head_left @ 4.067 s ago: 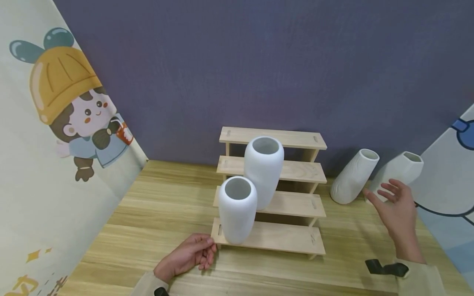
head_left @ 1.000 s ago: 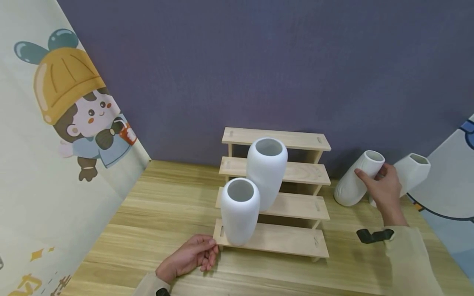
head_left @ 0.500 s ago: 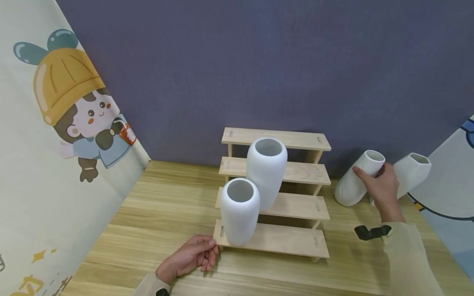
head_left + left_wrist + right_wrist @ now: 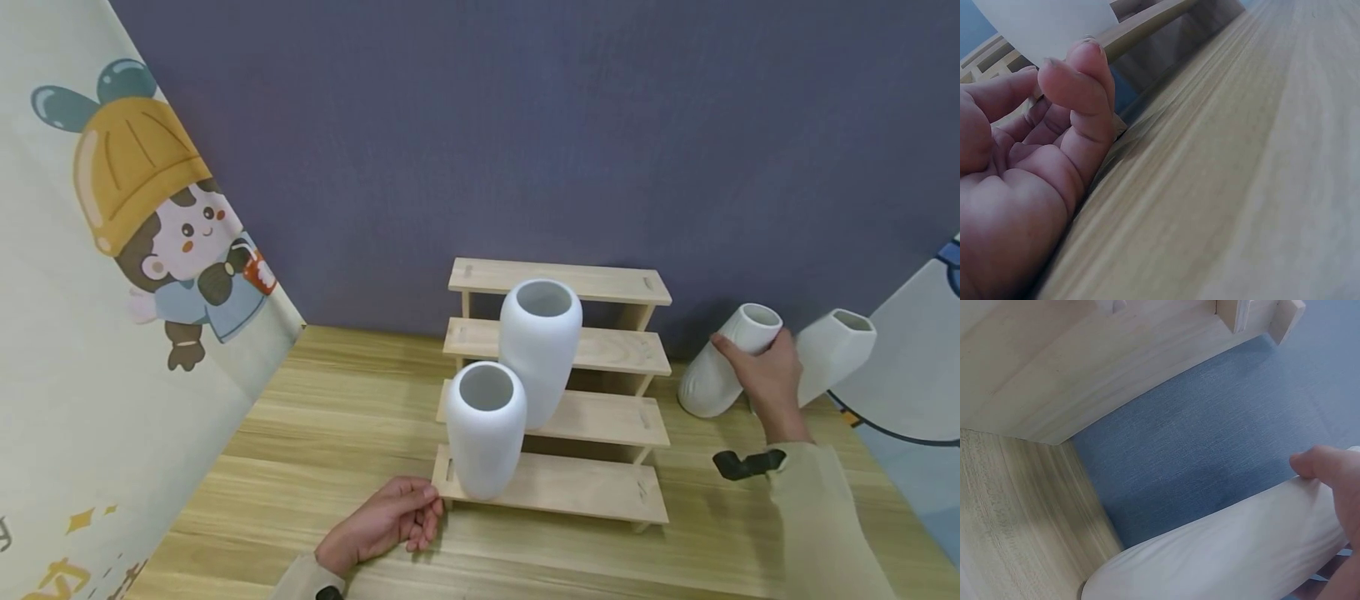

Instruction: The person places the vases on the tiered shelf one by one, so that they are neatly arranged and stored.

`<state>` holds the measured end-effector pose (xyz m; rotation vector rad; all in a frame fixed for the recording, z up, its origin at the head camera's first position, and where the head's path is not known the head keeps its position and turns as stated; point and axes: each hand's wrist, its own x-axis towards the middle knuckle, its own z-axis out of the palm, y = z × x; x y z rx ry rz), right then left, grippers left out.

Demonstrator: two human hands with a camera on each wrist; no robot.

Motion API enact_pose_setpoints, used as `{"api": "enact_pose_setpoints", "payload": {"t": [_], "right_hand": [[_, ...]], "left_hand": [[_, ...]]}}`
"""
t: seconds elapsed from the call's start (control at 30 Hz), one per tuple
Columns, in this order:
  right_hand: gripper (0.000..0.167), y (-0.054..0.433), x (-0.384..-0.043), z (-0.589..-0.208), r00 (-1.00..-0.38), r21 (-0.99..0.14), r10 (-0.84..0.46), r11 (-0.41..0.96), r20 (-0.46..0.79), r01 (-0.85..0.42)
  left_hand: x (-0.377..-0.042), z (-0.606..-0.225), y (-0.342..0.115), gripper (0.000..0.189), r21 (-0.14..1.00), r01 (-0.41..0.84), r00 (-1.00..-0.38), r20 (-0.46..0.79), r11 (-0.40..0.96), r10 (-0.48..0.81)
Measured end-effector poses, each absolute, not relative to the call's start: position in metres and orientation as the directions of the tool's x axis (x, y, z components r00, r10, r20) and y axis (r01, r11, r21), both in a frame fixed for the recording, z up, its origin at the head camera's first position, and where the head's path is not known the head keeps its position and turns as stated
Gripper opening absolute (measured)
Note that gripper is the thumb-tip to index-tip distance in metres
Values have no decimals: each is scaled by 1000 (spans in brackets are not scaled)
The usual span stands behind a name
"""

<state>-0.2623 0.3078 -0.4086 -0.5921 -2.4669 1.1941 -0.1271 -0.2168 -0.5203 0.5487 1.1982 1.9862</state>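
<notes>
My left hand [image 4: 386, 518] is at the front left corner of a stepped wooden display stand [image 4: 585, 487], its thumb and curled forefinger pinching the corner of the lowest step. On that step stands a short white vase [image 4: 486, 437]; a taller white vase [image 4: 542, 350] is on the step behind it. At the right my right hand [image 4: 772, 379] grips a slanted, ribbed white vase [image 4: 712, 379] near its rim, thumb on the near side. The right wrist view shows this vase [image 4: 1222, 544] leaning, its base on the table. Some of the gripping fingers are hidden behind it.
An angular white vase [image 4: 836, 350] stands just right of the gripped one, partly covered by the right hand. A dark blue backdrop [image 4: 525, 125] rises behind the wood-grain table [image 4: 300, 433]. Printed panels [image 4: 90, 350] border both sides.
My right hand has come from in front of the angular vase to the slanted vase and taken hold of it. Over the last second its wrist shifts slightly left. The left hand stays at the stand.
</notes>
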Motion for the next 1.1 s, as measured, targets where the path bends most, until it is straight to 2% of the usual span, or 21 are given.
{"api": "enact_pose_setpoints", "payload": {"t": [0.27,0.5,0.73,1.1], "right_hand": [[86,306,-263,-407,-857,-789,499,575,127,218],[87,306,-267,-410,-848,-790,515,569,124,230],[85,307,-269,-411,-835,-790,536,564,128,240],[81,307,-271,-412,-811,-787,563,568,158,241]], "left_hand": [[-126,-520,-218,36,876,-383,-638,-20,-294,770],[-126,-519,-218,33,875,-413,-645,-85,-253,759],[-126,-519,-218,34,878,-395,-639,-52,-270,767],[-128,-522,-218,31,874,-408,-642,-70,-263,763]]}}
